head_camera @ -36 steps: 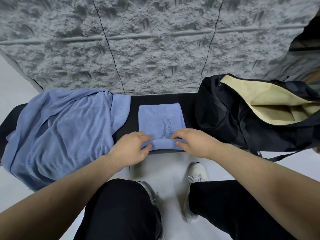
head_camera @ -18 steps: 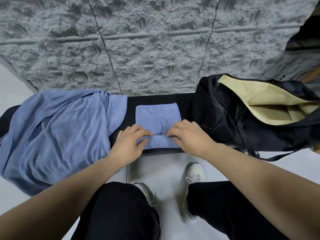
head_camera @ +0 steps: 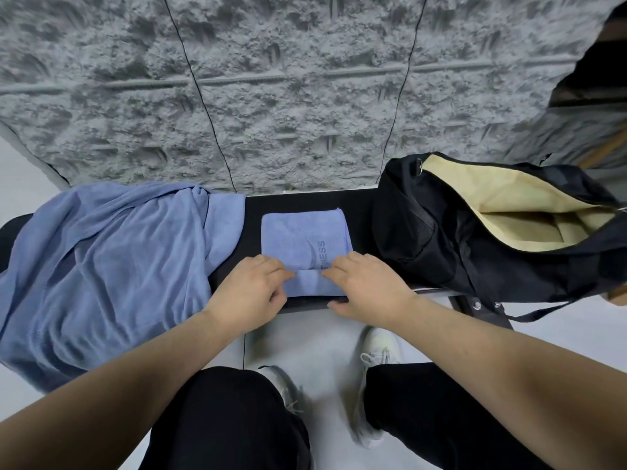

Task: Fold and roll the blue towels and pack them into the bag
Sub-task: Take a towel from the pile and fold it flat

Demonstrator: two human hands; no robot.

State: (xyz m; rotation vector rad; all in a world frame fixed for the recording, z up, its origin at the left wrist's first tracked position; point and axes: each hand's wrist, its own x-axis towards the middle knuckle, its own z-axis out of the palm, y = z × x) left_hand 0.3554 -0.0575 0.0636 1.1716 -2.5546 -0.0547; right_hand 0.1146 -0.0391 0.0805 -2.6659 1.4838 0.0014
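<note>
Small blue towel [head_camera: 298, 239]: soft, fine-napped cloth, folded to a flat rectangle, stitched hem along right edge, darker printed crescent logo with letters partly readable. Lying on black surface [head_camera: 305, 203], centre, between large towel and bag. Near edge turned over into a low rounded roll.

Large blue towel [head_camera: 101, 266]: same matte blue cloth, unfolded, crumpled in loose ridges, draped over left end of surface and hanging past its front edge.

Bag [head_camera: 475, 239]: black woven fabric, slumped soft shape, mouth gaping open, pale yellow lining visible inside; thin black strap trailing off front edge. Standing on right end of surface, just beside small towel.

Left hand [head_camera: 249, 293]: fingers curled, thumb below, pinching left end of rolled edge.
Right hand [head_camera: 369, 290]: fingers bent over right end of rolled edge, thumb tucked beneath, gripping the roll.

Behind: rough grey textured wall [head_camera: 305, 96] with thin dark seams. Below: pale floor [head_camera: 325, 351], black trousers, white laced shoes.
</note>
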